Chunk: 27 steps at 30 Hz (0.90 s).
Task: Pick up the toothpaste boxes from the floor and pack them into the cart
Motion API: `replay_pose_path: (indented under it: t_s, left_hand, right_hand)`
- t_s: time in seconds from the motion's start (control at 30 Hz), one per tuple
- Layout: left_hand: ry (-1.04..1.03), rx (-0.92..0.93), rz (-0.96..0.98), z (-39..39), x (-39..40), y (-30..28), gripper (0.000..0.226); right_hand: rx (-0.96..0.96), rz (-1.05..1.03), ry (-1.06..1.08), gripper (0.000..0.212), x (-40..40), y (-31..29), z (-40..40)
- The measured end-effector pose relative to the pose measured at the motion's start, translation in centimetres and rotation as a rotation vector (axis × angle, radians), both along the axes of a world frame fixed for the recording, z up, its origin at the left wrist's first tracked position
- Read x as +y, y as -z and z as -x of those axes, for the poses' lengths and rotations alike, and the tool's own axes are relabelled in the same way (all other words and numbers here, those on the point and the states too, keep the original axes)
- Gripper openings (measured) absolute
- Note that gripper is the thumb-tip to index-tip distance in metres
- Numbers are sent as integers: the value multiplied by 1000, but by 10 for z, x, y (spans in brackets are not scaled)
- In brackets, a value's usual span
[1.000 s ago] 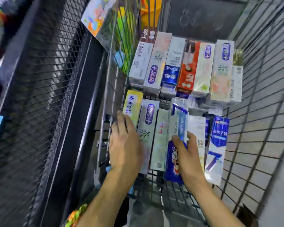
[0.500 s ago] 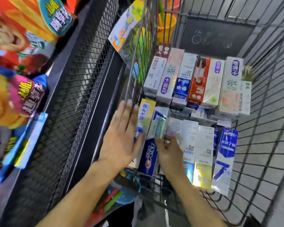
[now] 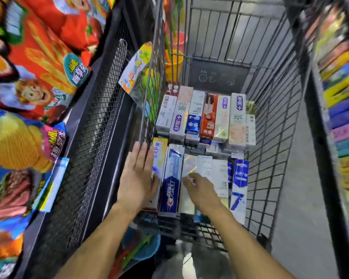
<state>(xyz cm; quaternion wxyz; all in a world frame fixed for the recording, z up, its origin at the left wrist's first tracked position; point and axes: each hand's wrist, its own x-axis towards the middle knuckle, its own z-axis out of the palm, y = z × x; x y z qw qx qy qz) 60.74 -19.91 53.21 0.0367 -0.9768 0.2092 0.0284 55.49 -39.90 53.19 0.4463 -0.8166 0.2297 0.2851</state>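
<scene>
The wire cart [image 3: 270, 137] holds two rows of toothpaste boxes lying flat. The far row [image 3: 206, 115] has several white, red and blue boxes side by side. In the near row a blue Crest box [image 3: 172, 184] lies second from the left, next to a yellow-white box [image 3: 159, 150]. My left hand [image 3: 138, 178] has straight fingers and presses against the left side of that yellow-white box. My right hand [image 3: 201, 190] hovers with loosely curled fingers over a shiny white box [image 3: 189, 164], holding nothing. A blue box with a large 7 [image 3: 239, 184] ends the row on the right.
A black mesh shelf [image 3: 93, 137] stands close on the cart's left, with bright snack bags [image 3: 38, 63] above it. A hanging packet [image 3: 137, 69] leans on the cart's left wall. Coloured goods [image 3: 345, 117] line a shelf on the right. Grey floor [image 3: 302, 198] lies beside the cart.
My right hand has slid the blue Crest box left into the near row and let it go. My left hand stays at the row's left end. The view has tilted up.
</scene>
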Motion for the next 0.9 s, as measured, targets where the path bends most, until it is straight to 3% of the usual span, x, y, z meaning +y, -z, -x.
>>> replay_pose_path:
  t_s: [0.1,0.23,0.33,0.6,0.77,0.9]
  left_hand:
    - [20,69,40,1,1,-10,70]
    - [62,122,27,-7,-28,-56,69]
    - [274,103,52,-13,-75,-115,68]
    - [904,-29,134,75,-222,-236,75]
    - [1253,-87,73,208,-304,-289,86]
    - [1550,-64,150,351,-337,-302,89]
  right_hand:
    - [-38,115,-51,58,-27,-53,17]
    - [-116,464,-202,63,-68,-120,48]
    - [-153,694,-187,67,-94,-166,89]
    - [-98,992,226,83,-138,-271,254]
    - [24,1014,572,79,-141,-302,401]
    - [137,1017,859,82,-110,-306,537]
